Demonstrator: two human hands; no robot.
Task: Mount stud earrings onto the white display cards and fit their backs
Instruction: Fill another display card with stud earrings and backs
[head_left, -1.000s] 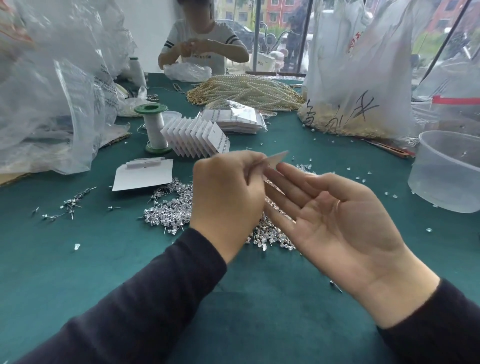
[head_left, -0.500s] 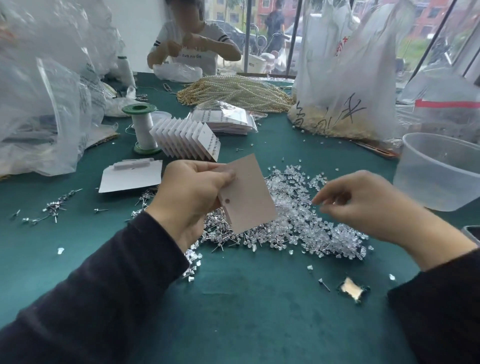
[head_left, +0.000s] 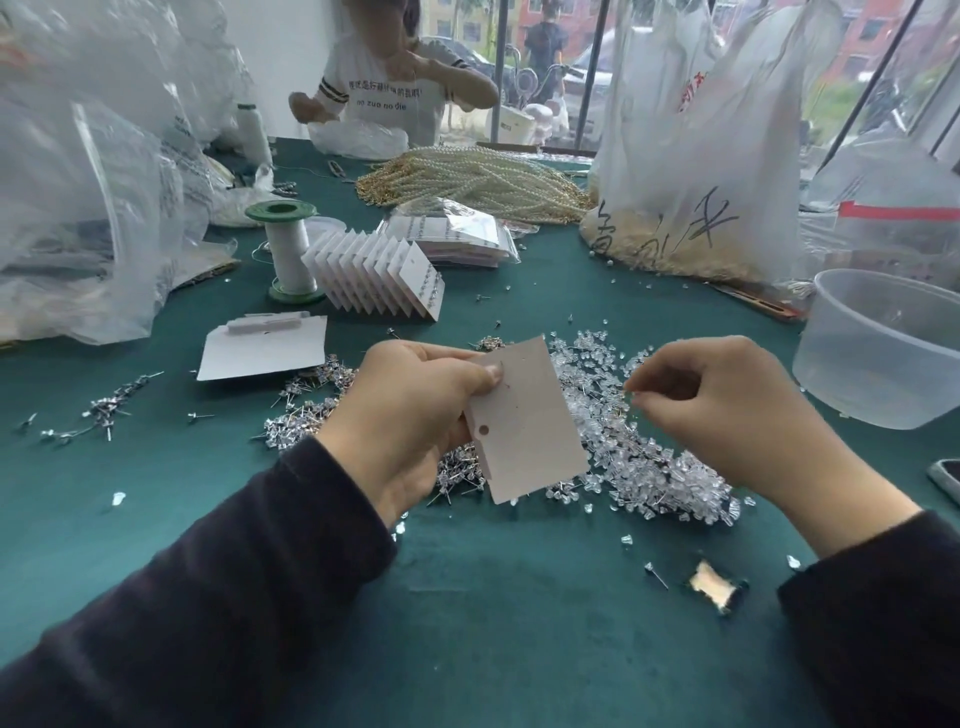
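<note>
The green table (head_left: 467, 613) carried the same spread as 1 second earlier, and the change lay in the hands above it. The pile of clear backs (head_left: 660, 467) lay under and just beyond the right hand, with the pile of studs (head_left: 301, 415) beside it to the left, partly hidden by the left hand.

The right hand (head_left: 727, 415) had left the card, where it had lain open and palm-up, and had swung out over the backs. Its fingers were curled, with thumb and forefinger tips drawn together. Whether they pinched a back was too small to tell.

The left hand (head_left: 410, 415) gripped the white card (head_left: 530, 426) by its left edge, thumb pressed on the upper corner. The card had turned from edge-on to its plain rear face, held above the table between the 2 piles, and had barely shifted in the last half second.

Its hang hole (head_left: 483, 429) showed near the lower left edge. Any stud posts poking through were too small to make out.

By my reading, mounting had given way to fetching a back.
</note>
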